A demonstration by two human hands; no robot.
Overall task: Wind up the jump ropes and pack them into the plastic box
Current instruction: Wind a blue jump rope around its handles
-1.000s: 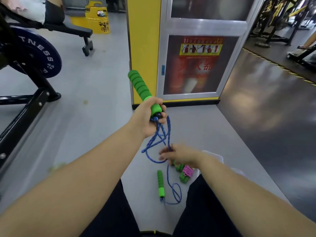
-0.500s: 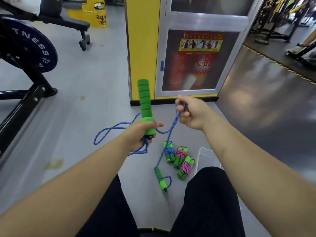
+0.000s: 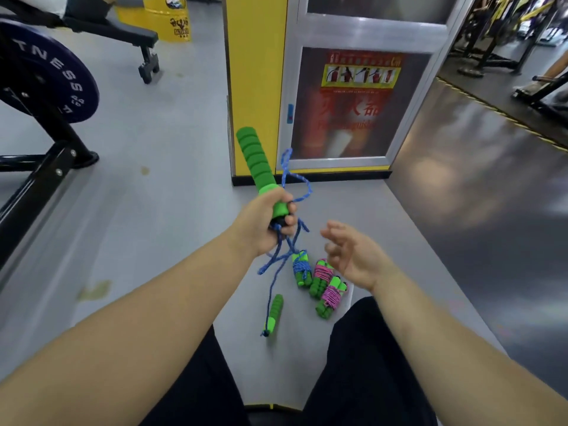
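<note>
My left hand [image 3: 266, 222] grips the lower end of a green foam jump-rope handle [image 3: 256, 162] that points up and away. Loops of its blue rope [image 3: 292, 192] bunch at the fist and hang down to the second green handle [image 3: 273, 313] lying on the grey floor. My right hand [image 3: 353, 253] hovers to the right of the rope with fingers spread, holding nothing. On the floor below it lie three wound ropes: one bound in blue [image 3: 300, 269] and two bound in pink [image 3: 322, 276] [image 3: 331, 298]. The plastic box is mostly hidden behind my right arm and leg.
A yellow pillar [image 3: 255, 87] and a glass-fronted cabinet [image 3: 356, 103] stand straight ahead. A weight plate [image 3: 46, 78] on a black rack sits at the left, a bench [image 3: 123, 29] behind it. My dark-clad legs [image 3: 362, 364] flank the floor strip.
My right hand has let go of the blue rope and dropped lower, now open. The rope loop that spread out to the left is gathered at my left fist, which rose slightly.
</note>
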